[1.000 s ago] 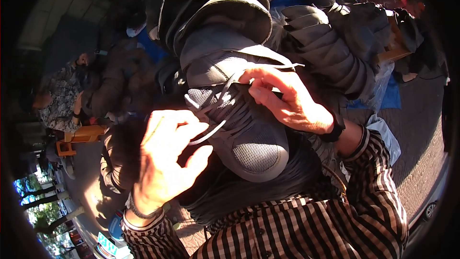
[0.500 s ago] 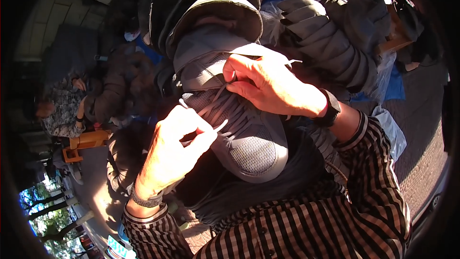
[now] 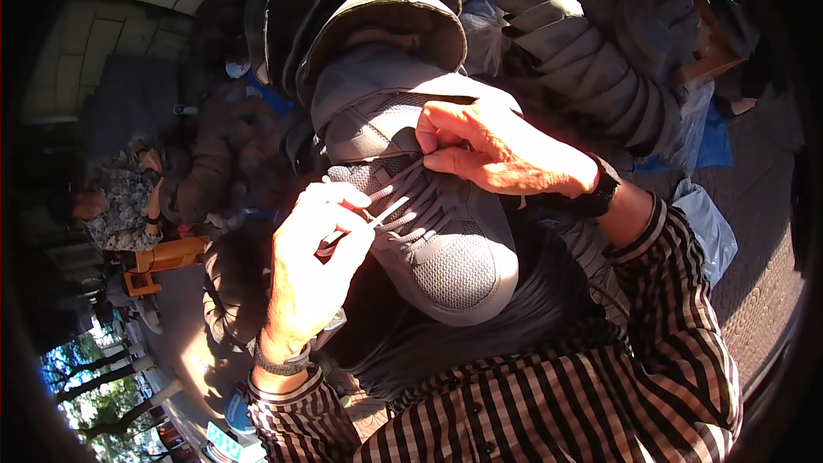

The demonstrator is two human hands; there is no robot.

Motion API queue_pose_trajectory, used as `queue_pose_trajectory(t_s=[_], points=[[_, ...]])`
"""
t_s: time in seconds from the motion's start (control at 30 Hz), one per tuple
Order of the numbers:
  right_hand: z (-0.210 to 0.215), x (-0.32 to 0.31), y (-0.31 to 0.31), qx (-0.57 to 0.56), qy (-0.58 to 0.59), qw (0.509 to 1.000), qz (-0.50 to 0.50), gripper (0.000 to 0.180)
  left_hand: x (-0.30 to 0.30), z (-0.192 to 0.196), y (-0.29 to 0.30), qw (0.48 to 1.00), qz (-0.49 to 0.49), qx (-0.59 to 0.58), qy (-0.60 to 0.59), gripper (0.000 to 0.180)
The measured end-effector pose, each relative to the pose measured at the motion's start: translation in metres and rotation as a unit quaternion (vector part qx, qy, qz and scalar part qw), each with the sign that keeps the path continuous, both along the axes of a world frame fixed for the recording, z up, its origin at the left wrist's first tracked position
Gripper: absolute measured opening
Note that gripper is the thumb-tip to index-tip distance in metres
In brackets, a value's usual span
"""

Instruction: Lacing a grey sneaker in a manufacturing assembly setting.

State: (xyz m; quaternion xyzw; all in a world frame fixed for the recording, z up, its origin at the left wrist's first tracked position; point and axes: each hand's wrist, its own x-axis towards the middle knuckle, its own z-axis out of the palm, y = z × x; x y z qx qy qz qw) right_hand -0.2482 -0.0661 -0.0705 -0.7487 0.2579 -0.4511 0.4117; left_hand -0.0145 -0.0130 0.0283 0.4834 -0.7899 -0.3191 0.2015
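A grey lace-up shoe upper (image 3: 454,274) with a mesh toe lies over my lap, its toe toward me. My left hand (image 3: 310,253) is closed in a pinch on a grey shoelace (image 3: 392,210) at the upper's left side. From the other side my right hand (image 3: 514,154) reaches over, thumb and forefinger pressed together on a lace near the tongue. Between the hands, laces cross the front of the upper in slanting rows. Just beyond, several similar grey uppers (image 3: 390,4) are nested together, their openings facing up.
At the far right lies a long row of nested grey uppers (image 3: 583,60), near clear plastic (image 3: 707,223) and a wooden stool (image 3: 711,47). On the left another person (image 3: 129,197) in patterned clothing sits by an orange-brown wooden stool (image 3: 167,257). Dark piles surround the work.
My right hand has shifted slightly right with the lace. My left fingers have moved a little to the right and curled more on their lace. The upper stays nearly in place.
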Motion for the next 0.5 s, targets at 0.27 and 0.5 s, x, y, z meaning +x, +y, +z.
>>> queue_pose_trajectory(t_s=[0.27,0.5], points=[[-0.007,0.002,0.017,-0.014,0.027,0.998,-0.052,0.019,-0.007,-0.016,0.009,0.894,-0.070,-0.381,-0.224,0.007],[-0.021,0.007,0.018,-0.075,-0.016,0.995,-0.060,0.017,-0.009,-0.036,0.011,0.881,-0.028,-0.427,-0.200,0.010]])
